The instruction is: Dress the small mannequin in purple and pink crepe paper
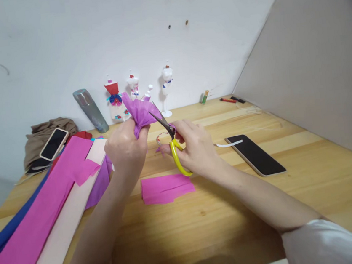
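My left hand (126,145) is closed around the gathered base of a purple crepe paper fan (141,110), whose pleats spread out above the fist. In my right hand (196,144) are scissors (178,155) with yellow handles. Their dark blades point up and to the left, parted, beside the right edge of the purple paper; I cannot tell whether they touch it. A folded piece of pink crepe paper (167,189) lies on the table below the hands. Behind the scissors, a roll or ring with a patterned rim (161,138) is partly hidden.
Long pink (45,214), pale and blue paper strips lie at left. Behind them are a phone (54,144), brown cloth (47,132) and a grey bottle (91,110). Small decorated dress forms (167,82) stand along the wall. A larger phone (256,154) lies at right.
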`<state>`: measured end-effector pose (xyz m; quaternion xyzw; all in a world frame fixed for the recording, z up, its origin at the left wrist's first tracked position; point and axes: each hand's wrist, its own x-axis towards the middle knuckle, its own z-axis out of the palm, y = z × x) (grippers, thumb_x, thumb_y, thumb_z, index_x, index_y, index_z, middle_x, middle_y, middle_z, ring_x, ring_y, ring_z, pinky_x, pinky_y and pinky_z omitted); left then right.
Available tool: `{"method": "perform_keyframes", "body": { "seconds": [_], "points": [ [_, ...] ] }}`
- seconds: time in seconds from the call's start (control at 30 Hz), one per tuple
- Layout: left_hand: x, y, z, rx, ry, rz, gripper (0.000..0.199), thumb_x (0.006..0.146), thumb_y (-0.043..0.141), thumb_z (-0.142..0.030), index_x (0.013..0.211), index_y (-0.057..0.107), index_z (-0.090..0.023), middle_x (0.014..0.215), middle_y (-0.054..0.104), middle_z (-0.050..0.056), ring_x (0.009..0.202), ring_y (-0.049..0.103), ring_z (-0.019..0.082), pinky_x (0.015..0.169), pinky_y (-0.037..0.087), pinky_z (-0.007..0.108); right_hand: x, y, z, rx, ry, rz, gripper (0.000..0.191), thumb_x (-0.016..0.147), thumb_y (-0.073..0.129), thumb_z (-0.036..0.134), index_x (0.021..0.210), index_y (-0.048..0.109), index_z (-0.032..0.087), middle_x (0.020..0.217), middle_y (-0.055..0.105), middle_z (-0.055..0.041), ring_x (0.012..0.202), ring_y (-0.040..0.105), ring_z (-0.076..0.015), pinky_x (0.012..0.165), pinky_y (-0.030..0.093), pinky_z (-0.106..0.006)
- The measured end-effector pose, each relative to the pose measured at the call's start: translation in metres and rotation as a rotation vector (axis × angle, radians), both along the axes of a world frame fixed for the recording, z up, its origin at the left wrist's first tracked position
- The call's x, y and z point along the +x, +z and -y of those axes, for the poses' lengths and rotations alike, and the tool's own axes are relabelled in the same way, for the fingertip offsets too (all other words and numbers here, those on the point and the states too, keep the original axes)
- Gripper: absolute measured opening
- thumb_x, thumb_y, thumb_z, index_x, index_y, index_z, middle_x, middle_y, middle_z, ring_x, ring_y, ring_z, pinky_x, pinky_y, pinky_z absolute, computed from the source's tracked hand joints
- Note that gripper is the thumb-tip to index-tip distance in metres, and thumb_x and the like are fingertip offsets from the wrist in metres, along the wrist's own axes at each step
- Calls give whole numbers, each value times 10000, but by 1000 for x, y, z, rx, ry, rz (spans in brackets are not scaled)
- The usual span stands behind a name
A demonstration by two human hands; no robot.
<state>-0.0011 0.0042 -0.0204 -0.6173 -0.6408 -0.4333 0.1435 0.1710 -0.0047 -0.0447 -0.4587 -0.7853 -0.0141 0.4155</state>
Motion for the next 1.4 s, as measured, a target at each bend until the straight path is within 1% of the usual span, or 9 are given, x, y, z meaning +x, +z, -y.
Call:
{"method": "perform_keyframes", "body": {
  "seconds": [0.23,0.4,0.53,0.7,0.87,1.1,1.23,1.4],
  "points": [
    [0,1,1,-13,-2,4,265,843,696,-402,690,654,-190,642,614,31,663,582,200,610,267,307,-1,-1,-1,-13,17,-26,434,947,551,624,1011,624,201,747,596,-43,642,496,-195,634,320,-335],
    [1,2,1,-29,-16,24,253,848,685,-389,690,651,-193,634,611,31,674,585,202,611,275,305,-1,-2,-2,-8,24,-35,426,955,549,621,987,616,201,747,584,-38,656,497,-196,636,315,-329],
    [0,0,0,3,5,-17,266,844,682,-406,684,646,-196,623,617,20,644,576,188,593,257,303,-1,-3,-3,10,45,-44,433,968,529,617,974,610,192,755,580,-37,655,481,-188,635,303,-318],
    [0,-1,-1,-7,47,-79,278,846,683,-415,691,649,-187,637,633,28,641,597,194,589,251,311,1,-4,-4,20,66,-49,454,976,513,626,957,610,183,765,589,-40,655,481,-184,636,295,-310],
    [0,-2,-1,-14,39,-71,281,856,679,-420,703,654,-185,649,645,32,652,607,197,593,253,312,1,-5,-5,24,59,-49,479,966,514,651,992,624,186,783,612,-48,664,500,-189,648,325,-314],
    [0,0,-1,-20,27,-49,277,852,688,-401,683,646,-185,641,632,29,642,580,186,599,250,306,1,-5,-4,-11,56,-46,492,964,523,648,965,650,173,769,628,-60,660,532,-194,644,352,-315],
    [0,1,-1,-31,31,-45,267,844,694,-380,676,632,-182,650,631,31,656,586,191,604,247,305,2,-5,-4,-19,91,-68,513,970,511,651,1011,672,165,738,630,-53,633,536,-183,627,365,-305],
    [0,2,0,-49,26,-33,271,842,693,-394,681,628,-186,645,630,26,655,587,190,600,244,305,3,-5,-5,-38,128,-105,516,956,527,667,953,673,172,702,628,-44,610,536,-170,607,370,-293]
  ]
}}
